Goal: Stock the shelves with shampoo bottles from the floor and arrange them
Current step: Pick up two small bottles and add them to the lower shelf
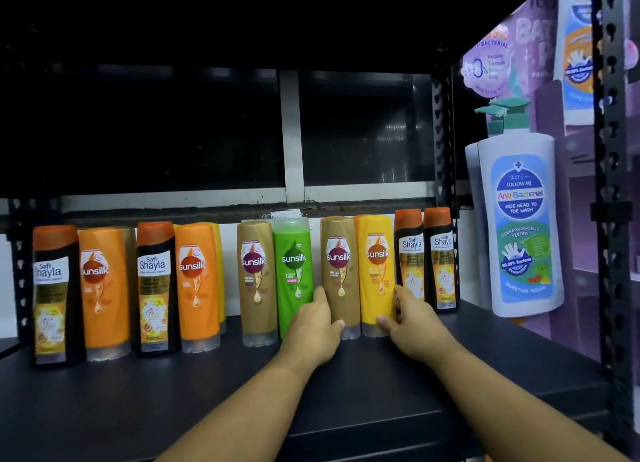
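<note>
Our left hand (313, 326) reaches in from six o'clock and grips the brown sunsilk bottle (340, 278) low down. The thumb lies across its front near the clear base, and the fingers slip round its nine o'clock side, next to the green sunsilk bottle (294, 271). Our right hand (412, 319) holds the yellow sunsilk bottle (376, 271) the same way, thumb on the front by the base and fingers curled round its three o'clock side. Both held bottles stand upright on the black shelf (173, 392), just beside each other, a little right of the middle of a row along the shelf's back. At three o'clock of the yellow one stand two black Safi Shayla bottles (411, 254) with orange caps, side by side. At nine o'clock of the green one stands a second brown bottle (256, 281), then a gap, then an orange sunsilk bottle (197, 285), a third Shayla bottle (156, 285), another orange bottle (104, 288) and, at the far nine o'clock end, a fourth Shayla bottle (53, 295). More bottles show partly behind the orange ones. At three o'clock of the view, by a purple side panel (581, 323), we see a big white pump bottle (519, 219) with a blue label; whether it is real or printed we cannot tell. A black perforated post (609, 288) stands at that edge.
</note>
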A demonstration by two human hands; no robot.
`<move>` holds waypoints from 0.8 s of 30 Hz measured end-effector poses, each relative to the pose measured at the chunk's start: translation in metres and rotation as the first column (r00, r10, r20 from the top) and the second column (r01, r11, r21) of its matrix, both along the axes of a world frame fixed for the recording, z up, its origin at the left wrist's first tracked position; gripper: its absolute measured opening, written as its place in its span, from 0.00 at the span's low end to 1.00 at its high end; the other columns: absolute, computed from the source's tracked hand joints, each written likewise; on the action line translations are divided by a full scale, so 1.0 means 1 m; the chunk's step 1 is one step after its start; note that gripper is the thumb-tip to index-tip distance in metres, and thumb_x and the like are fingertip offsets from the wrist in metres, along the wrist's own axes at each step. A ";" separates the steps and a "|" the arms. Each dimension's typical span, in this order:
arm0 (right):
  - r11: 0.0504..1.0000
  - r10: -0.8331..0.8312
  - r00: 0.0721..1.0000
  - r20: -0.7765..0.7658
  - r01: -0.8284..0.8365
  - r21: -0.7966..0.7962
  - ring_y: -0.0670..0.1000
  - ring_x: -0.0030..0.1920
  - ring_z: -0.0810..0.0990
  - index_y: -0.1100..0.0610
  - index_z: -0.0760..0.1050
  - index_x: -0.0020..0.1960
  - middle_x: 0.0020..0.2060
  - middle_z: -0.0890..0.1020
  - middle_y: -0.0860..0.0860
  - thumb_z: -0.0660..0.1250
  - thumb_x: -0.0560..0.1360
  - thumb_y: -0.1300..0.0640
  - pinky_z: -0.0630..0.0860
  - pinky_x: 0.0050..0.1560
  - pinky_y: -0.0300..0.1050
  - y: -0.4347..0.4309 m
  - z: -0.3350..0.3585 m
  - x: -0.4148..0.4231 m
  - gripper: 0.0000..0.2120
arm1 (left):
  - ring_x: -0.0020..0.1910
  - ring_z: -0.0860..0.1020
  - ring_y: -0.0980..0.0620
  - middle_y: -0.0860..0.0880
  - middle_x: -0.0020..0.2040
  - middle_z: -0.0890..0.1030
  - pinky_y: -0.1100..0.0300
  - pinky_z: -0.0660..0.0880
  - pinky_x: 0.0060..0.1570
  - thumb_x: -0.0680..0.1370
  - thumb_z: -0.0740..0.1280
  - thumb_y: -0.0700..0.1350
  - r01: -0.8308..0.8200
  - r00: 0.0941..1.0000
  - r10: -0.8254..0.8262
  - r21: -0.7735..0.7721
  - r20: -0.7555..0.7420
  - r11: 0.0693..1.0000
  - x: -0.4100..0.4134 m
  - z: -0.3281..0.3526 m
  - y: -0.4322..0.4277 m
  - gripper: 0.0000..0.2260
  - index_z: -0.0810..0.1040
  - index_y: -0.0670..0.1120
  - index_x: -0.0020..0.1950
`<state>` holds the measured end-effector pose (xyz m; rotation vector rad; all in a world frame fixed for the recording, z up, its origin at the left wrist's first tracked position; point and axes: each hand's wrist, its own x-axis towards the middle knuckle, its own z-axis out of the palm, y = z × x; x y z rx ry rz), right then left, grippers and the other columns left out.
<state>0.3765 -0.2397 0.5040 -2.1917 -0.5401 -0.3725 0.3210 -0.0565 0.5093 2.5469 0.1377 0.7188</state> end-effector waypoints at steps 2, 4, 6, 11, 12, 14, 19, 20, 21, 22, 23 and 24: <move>1.000 -0.009 1.000 0.017 0.010 -0.026 0.51 0.59 0.75 0.51 0.65 0.72 0.64 0.76 0.51 0.70 0.79 0.54 0.71 0.59 0.44 0.001 0.000 0.002 0.24 | 0.61 0.79 0.40 0.43 0.63 0.79 0.48 0.77 0.59 0.80 0.69 0.49 -0.019 1.000 0.019 0.017 -0.001 1.000 0.003 0.000 -0.001 0.26 0.62 0.46 0.74; 0.999 -0.016 0.999 0.029 0.018 -0.041 0.49 0.56 0.75 0.50 0.66 0.72 0.63 0.77 0.51 0.70 0.79 0.54 0.71 0.57 0.43 0.002 0.000 0.005 0.24 | 0.61 0.79 0.40 0.43 0.63 0.79 0.48 0.77 0.59 0.80 0.69 0.49 -0.029 1.000 0.028 0.023 0.007 0.999 0.005 0.000 -0.001 0.29 0.59 0.46 0.77; 0.998 -0.030 0.999 0.032 0.032 -0.056 0.50 0.57 0.76 0.50 0.66 0.72 0.63 0.77 0.51 0.70 0.79 0.53 0.73 0.58 0.45 0.002 0.000 0.007 0.24 | 0.60 0.79 0.40 0.43 0.62 0.79 0.49 0.77 0.58 0.80 0.69 0.49 -0.042 0.999 0.042 0.031 0.015 0.999 0.007 0.000 -0.001 0.30 0.57 0.46 0.77; 0.991 -0.068 0.996 0.065 0.075 -0.111 0.53 0.61 0.79 0.52 0.68 0.71 0.61 0.79 0.51 0.70 0.79 0.51 0.75 0.59 0.47 0.003 -0.003 0.012 0.23 | 0.58 0.80 0.39 0.42 0.59 0.80 0.48 0.77 0.56 0.80 0.71 0.50 -0.078 0.997 0.076 0.070 0.024 0.995 0.012 0.001 0.000 0.26 0.63 0.45 0.71; 0.989 -0.073 0.995 0.073 0.081 -0.124 0.53 0.60 0.79 0.52 0.69 0.70 0.61 0.79 0.51 0.70 0.79 0.51 0.76 0.59 0.47 0.003 -0.003 0.013 0.22 | 0.58 0.80 0.39 0.42 0.59 0.80 0.49 0.77 0.55 0.80 0.70 0.51 -0.083 0.996 0.082 0.079 0.018 0.993 0.012 0.001 0.001 0.23 0.66 0.44 0.68; 0.981 -0.094 0.991 0.092 0.108 -0.161 0.53 0.59 0.79 0.53 0.71 0.67 0.58 0.80 0.51 0.69 0.79 0.49 0.78 0.59 0.48 0.003 -0.004 0.017 0.19 | 0.57 0.80 0.39 0.42 0.57 0.80 0.50 0.76 0.52 0.80 0.70 0.52 -0.092 0.996 0.092 0.101 0.003 0.991 0.013 0.001 0.003 0.17 0.71 0.43 0.61; 0.965 -0.149 0.983 0.108 0.168 -0.200 0.52 0.51 0.81 0.54 0.76 0.53 0.48 0.82 0.50 0.69 0.78 0.47 0.80 0.54 0.50 0.002 -0.006 0.022 0.11 | 0.53 0.80 0.40 0.43 0.52 0.81 0.51 0.75 0.48 0.80 0.70 0.55 -0.119 0.992 0.122 0.130 -0.013 0.984 0.019 -0.001 0.007 0.15 0.77 0.43 0.53; 0.963 -0.154 0.982 0.109 0.174 -0.208 0.52 0.50 0.81 0.54 0.76 0.52 0.47 0.82 0.50 0.69 0.79 0.46 0.80 0.53 0.50 0.003 -0.007 0.022 0.11 | 0.53 0.80 0.40 0.43 0.51 0.81 0.51 0.75 0.47 0.80 0.70 0.55 -0.120 0.992 0.123 0.130 -0.013 0.984 0.021 -0.001 0.008 0.15 0.78 0.43 0.52; 0.959 -0.159 0.981 0.113 0.180 -0.218 0.52 0.49 0.81 0.54 0.76 0.52 0.46 0.81 0.50 0.68 0.79 0.46 0.80 0.53 0.50 0.003 -0.007 0.023 0.11 | 0.52 0.80 0.40 0.43 0.51 0.81 0.52 0.75 0.46 0.80 0.70 0.55 -0.121 0.992 0.124 0.129 -0.012 0.984 0.022 -0.002 0.009 0.15 0.78 0.43 0.52; 0.955 -0.164 0.980 0.117 0.187 -0.230 0.52 0.49 0.80 0.54 0.76 0.52 0.46 0.81 0.50 0.68 0.79 0.46 0.80 0.53 0.50 0.004 -0.007 0.023 0.11 | 0.52 0.80 0.40 0.43 0.51 0.81 0.52 0.75 0.46 0.80 0.70 0.55 -0.123 0.992 0.126 0.130 -0.013 0.984 0.023 -0.002 0.009 0.15 0.78 0.43 0.51; 0.951 -0.168 0.979 0.118 0.192 -0.241 0.52 0.49 0.80 0.54 0.76 0.52 0.47 0.81 0.50 0.67 0.79 0.46 0.80 0.53 0.50 0.004 -0.007 0.023 0.11 | 0.52 0.80 0.40 0.43 0.51 0.81 0.52 0.75 0.46 0.80 0.70 0.55 -0.127 0.991 0.130 0.131 -0.015 0.983 0.023 -0.002 0.009 0.15 0.77 0.43 0.51; 0.948 -0.171 0.978 0.117 0.195 -0.250 0.52 0.49 0.80 0.54 0.76 0.51 0.47 0.81 0.50 0.66 0.80 0.45 0.80 0.53 0.51 0.005 -0.007 0.024 0.12 | 0.52 0.80 0.40 0.43 0.51 0.81 0.52 0.75 0.46 0.80 0.70 0.55 -0.129 0.991 0.133 0.134 -0.016 0.983 0.024 -0.002 0.009 0.15 0.77 0.42 0.51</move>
